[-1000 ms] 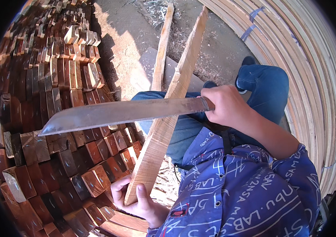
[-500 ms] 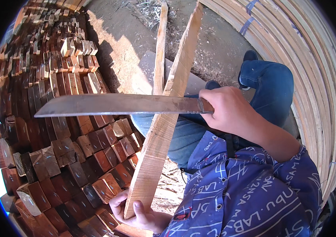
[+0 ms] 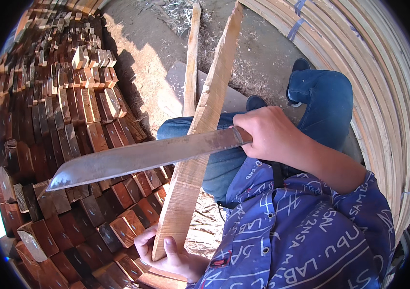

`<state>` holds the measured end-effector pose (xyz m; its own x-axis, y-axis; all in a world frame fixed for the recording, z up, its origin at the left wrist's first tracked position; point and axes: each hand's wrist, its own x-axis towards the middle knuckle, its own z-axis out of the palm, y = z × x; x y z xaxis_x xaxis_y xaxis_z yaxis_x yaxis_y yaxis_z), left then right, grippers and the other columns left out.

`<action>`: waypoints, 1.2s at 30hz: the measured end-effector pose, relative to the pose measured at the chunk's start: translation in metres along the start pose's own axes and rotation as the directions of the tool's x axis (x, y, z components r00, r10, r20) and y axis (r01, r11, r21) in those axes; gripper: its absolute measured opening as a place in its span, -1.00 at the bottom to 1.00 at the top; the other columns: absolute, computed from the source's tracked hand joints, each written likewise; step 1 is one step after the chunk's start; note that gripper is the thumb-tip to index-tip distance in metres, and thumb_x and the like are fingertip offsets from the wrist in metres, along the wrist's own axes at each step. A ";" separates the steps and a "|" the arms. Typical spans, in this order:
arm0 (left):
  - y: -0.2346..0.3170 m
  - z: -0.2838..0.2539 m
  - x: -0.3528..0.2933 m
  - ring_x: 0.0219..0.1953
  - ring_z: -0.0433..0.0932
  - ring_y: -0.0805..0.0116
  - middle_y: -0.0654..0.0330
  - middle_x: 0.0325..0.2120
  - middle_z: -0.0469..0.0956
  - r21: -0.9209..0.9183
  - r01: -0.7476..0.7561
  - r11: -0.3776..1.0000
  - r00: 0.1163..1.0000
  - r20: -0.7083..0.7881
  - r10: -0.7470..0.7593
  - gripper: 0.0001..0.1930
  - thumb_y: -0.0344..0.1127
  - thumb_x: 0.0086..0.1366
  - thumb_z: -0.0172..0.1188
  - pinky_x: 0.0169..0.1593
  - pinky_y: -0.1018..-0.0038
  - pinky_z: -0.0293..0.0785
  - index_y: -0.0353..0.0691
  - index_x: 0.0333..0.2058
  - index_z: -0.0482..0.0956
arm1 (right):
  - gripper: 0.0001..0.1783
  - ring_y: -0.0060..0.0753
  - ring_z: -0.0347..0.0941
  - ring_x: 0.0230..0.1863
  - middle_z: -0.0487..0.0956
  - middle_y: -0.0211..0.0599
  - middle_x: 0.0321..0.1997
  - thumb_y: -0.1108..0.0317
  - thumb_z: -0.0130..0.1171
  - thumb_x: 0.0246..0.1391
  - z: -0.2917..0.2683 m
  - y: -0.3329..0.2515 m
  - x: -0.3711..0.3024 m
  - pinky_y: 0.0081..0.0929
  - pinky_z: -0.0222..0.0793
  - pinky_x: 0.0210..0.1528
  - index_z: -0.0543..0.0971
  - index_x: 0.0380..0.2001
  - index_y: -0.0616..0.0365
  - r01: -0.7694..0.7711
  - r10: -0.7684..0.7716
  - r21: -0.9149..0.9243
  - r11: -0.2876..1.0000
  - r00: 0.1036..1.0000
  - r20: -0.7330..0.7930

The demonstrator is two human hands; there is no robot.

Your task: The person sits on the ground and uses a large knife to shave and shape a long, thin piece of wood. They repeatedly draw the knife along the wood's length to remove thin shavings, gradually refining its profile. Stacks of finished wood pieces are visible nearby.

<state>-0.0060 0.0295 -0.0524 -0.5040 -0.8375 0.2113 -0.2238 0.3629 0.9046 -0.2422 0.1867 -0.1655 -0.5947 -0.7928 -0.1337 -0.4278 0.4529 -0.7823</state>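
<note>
My left hand (image 3: 171, 255) grips the lower end of a long wooden plank (image 3: 185, 185), with the thumb on one face and fingers round the other side. The plank slants up and away, its far end narrow and rough along one edge. In my right hand (image 3: 270, 132) is the handle of a machete (image 3: 142, 156). Its broad metal blade points left, tip lowered, and crosses in front of the plank's middle. Whether the blade touches the plank I cannot tell.
Stacked reddish-brown timber pieces (image 3: 94, 212) fill the left side. Long pale boards tied with blue strips (image 3: 359, 72) curve along the right. A second narrow wooden piece (image 3: 192, 62) leans beyond the plank, near wood shavings (image 3: 176, 12) on the dirt ground.
The machete has tilted, its tip swinging downward while the handle stays at about the same height. My left hand and the plank have hardly moved.
</note>
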 end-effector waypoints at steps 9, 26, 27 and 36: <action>0.002 -0.001 -0.003 -0.37 0.52 0.41 0.14 -0.45 0.54 0.021 0.000 1.000 0.999 -0.038 0.000 -0.54 -0.17 0.00 0.48 -0.18 0.45 0.47 -0.30 -0.26 0.44 | -0.71 0.11 0.55 -0.43 0.56 0.02 -0.57 0.21 0.22 0.08 -0.029 0.111 0.004 -0.13 0.41 -0.34 0.60 -0.42 0.28 -0.512 0.523 0.112 0.852 0.820 -0.233; 0.006 0.004 0.001 -0.37 0.52 0.43 0.15 -0.45 0.54 -0.003 0.021 1.000 0.997 -0.077 -0.021 -0.56 -0.22 0.02 0.47 -0.19 0.46 0.48 -0.29 -0.27 0.43 | -0.80 0.09 0.56 -0.39 0.57 0.00 -0.52 0.37 0.29 -0.17 -0.004 0.036 0.014 -0.05 0.47 -0.29 0.59 -0.42 0.21 -0.145 0.134 -0.142 0.979 0.987 -0.084; 0.004 0.001 0.000 -0.37 0.52 0.43 0.16 -0.46 0.54 0.006 0.014 1.000 0.997 -0.070 -0.013 -0.56 -0.21 0.02 0.47 -0.19 0.46 0.49 -0.29 -0.26 0.42 | -0.82 0.09 0.55 -0.41 0.57 -0.03 -0.53 0.38 0.28 -0.17 -0.005 0.028 0.011 -0.06 0.47 -0.30 0.59 -0.43 0.21 -0.096 0.085 -0.152 0.984 0.994 -0.074; 0.007 0.003 -0.008 -0.36 0.50 0.44 0.15 -0.44 0.54 0.056 0.013 0.998 0.999 -0.030 -0.011 -0.53 -0.16 0.03 0.48 -0.16 0.48 0.46 -0.30 -0.26 0.43 | -0.78 0.13 0.57 -0.32 0.60 0.02 -0.45 0.29 0.24 -0.09 0.003 0.087 0.022 -0.04 0.48 -0.21 0.62 -0.38 0.20 -0.210 0.201 -0.116 0.971 0.976 -0.090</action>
<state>-0.0060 0.0399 -0.0487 -0.4760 -0.8535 0.2121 -0.2765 0.3742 0.8852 -0.2901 0.2074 -0.2387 -0.7272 -0.6458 -0.2327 -0.3689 0.6534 -0.6610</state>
